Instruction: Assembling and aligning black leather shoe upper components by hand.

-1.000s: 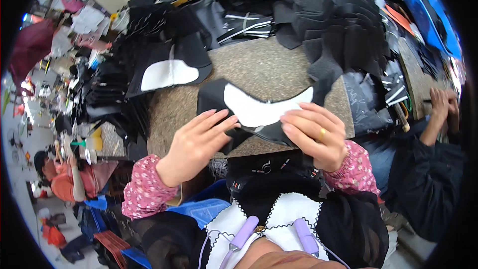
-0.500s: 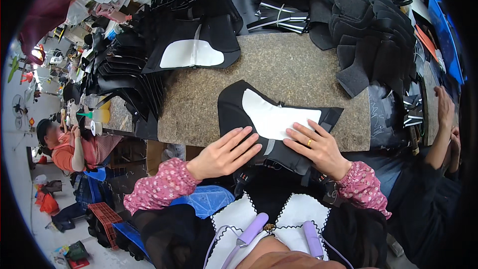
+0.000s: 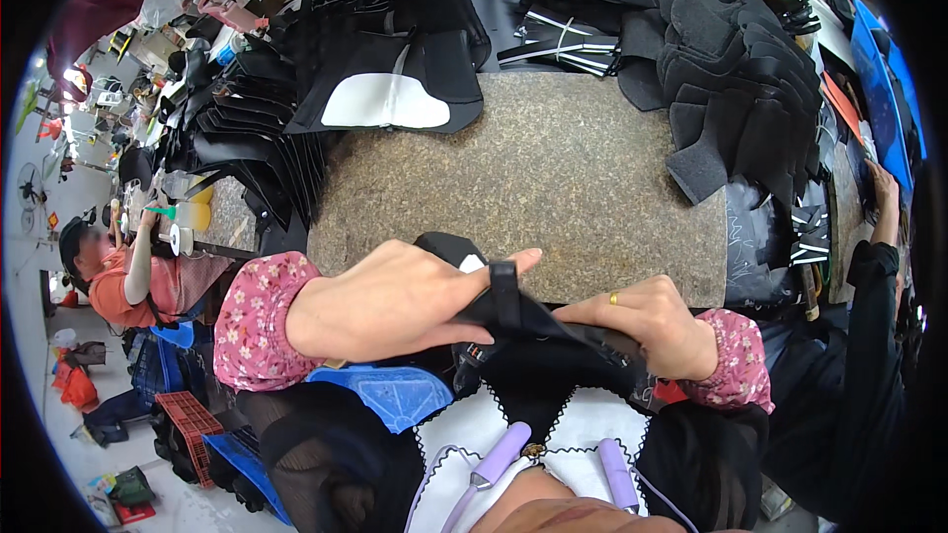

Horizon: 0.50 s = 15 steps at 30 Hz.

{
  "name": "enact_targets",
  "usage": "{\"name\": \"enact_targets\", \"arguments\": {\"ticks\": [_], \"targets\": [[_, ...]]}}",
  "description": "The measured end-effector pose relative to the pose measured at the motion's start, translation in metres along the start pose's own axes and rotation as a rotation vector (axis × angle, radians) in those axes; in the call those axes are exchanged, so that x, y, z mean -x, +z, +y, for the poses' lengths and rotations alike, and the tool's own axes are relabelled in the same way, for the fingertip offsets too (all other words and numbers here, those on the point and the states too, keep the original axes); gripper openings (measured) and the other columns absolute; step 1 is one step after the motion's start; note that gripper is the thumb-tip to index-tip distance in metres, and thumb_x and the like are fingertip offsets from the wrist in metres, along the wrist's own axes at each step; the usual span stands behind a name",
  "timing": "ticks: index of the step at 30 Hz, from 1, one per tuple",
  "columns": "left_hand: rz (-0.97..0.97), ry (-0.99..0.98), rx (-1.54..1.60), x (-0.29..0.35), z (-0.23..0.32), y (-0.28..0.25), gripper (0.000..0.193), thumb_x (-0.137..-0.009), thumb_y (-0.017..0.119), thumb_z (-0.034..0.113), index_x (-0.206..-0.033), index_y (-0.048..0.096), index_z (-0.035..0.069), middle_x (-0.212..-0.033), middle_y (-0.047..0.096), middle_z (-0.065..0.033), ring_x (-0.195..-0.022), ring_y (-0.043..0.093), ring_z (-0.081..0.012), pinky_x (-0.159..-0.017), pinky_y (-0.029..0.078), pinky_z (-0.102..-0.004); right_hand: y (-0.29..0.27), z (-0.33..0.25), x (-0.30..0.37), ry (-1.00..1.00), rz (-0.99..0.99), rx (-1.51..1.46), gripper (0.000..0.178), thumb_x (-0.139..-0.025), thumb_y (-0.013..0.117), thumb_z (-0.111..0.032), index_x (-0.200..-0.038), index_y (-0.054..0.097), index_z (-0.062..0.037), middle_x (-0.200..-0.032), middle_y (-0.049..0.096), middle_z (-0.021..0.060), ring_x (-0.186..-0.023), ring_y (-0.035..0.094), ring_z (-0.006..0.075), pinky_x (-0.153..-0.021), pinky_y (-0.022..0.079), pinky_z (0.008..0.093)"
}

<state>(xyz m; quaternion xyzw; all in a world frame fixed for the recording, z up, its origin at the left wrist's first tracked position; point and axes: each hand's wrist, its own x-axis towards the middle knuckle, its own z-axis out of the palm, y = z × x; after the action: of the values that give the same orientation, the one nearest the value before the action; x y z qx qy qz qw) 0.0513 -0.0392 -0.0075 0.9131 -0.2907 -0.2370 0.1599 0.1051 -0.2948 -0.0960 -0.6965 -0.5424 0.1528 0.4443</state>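
A black boot upper [image 3: 528,314] is lifted off the near edge of the worktable, tilted and seen nearly edge-on. Only a sliver of its white patch shows beside my left fingers. My left hand [image 3: 390,301] grips its left end between thumb and fingers, by an upright black strap or tab. At the other end my right hand [image 3: 642,321], with a gold ring, is closed on the lower right edge. The fingertips of my right hand are partly hidden behind the piece.
A stone-like worktable [image 3: 494,168] lies ahead. Black uppers with a white patch [image 3: 385,102] are stacked at its far left, and dark felt pieces [image 3: 731,89] at right. Tied black-and-white strips [image 3: 563,44] sit at the back. One person [image 3: 133,276] sits left; another's hand [image 3: 884,197] is at right.
The boot upper lay flat on the table under both spread hands. Now it is raised toward me and turned on edge, with both hands closed around it.
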Motion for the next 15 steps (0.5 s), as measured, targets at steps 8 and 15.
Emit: {"name": "enact_targets", "arguments": {"ticks": [8, 15], "targets": [[0.175, 0.024, -0.006, 0.011, -0.018, 0.0, 0.065, -0.078, 0.066, 0.02, -0.138, 0.039, 0.018, -0.048, 0.048, -0.0062, -0.043, 0.052, -0.0247, -0.043, 0.041, -0.0364, -0.019, 0.022, -0.004, 0.017, 0.235, -0.09, 0.049, -0.075, 0.065, -0.015, -0.122, 0.052, -0.0051, -0.129, 0.044, 0.0197, -0.118, 0.046, 0.0312, -0.092, 0.041, 0.0374], [0.171, 0.0, 0.066, 0.028, -0.036, 0.004, 0.065, -0.079, 0.064, 0.017, -0.138, 0.039, 0.024, -0.048, 0.047, -0.0071, -0.044, 0.051, -0.0251, -0.043, 0.038, -0.0358, -0.146, 0.134, 0.047, 0.243, 0.835, 1.243, 0.045, -0.086, 0.059, -0.015, -0.131, 0.05, -0.0136, -0.144, 0.034, 0.0109, -0.133, 0.029, 0.0289, -0.108, 0.022, 0.039]]}}
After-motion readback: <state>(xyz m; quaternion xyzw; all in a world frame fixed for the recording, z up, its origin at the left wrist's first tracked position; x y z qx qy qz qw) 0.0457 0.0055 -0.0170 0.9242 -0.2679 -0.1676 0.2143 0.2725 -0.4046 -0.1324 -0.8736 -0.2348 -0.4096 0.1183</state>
